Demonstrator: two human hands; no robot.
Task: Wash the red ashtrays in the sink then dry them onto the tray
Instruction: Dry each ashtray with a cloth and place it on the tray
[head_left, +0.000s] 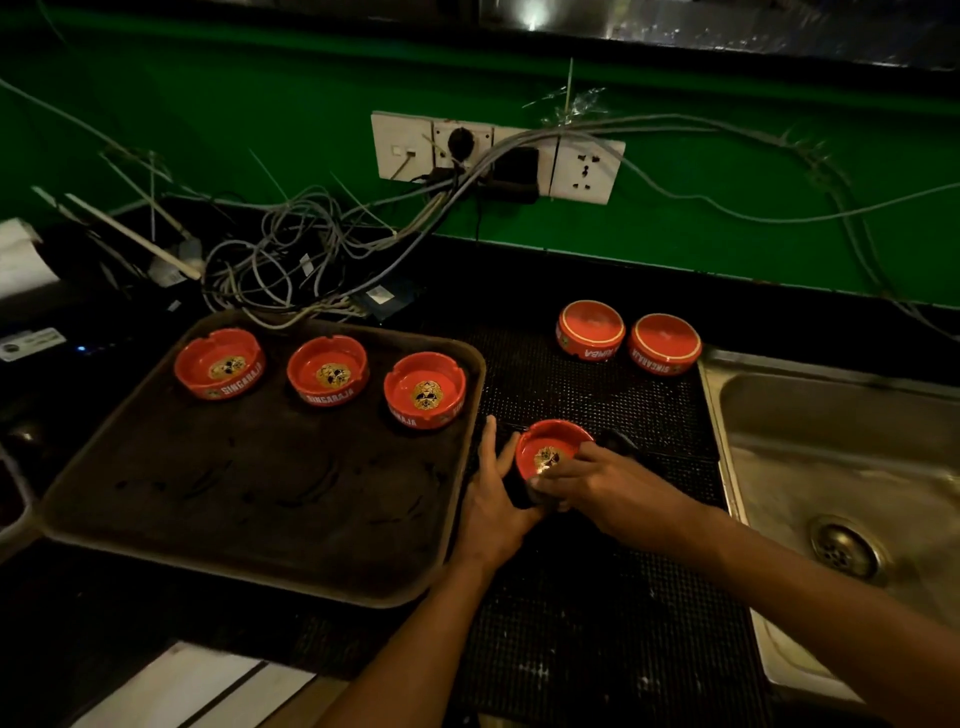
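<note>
A red ashtray (545, 449) with a gold emblem is tilted toward me above the black mat (587, 597), between the tray and the sink. My left hand (493, 493) holds its left side, thumb underneath and fingers up along the rim. My right hand (602, 483) grips a dark cloth (618, 443) and presses it against the ashtray's right inner edge. Three red ashtrays (219, 364) (328, 371) (425, 389) stand upright in a row at the back of the brown tray (249, 499). Two more red ashtrays (591, 329) (665, 343) lie upside down on the mat behind.
The steel sink (852, 467) with its drain (844, 553) lies at the right. A tangle of cables (291, 260) and a wall socket panel (498, 156) sit behind the tray on the green wall. A white sheet (192, 691) lies at the counter's near edge.
</note>
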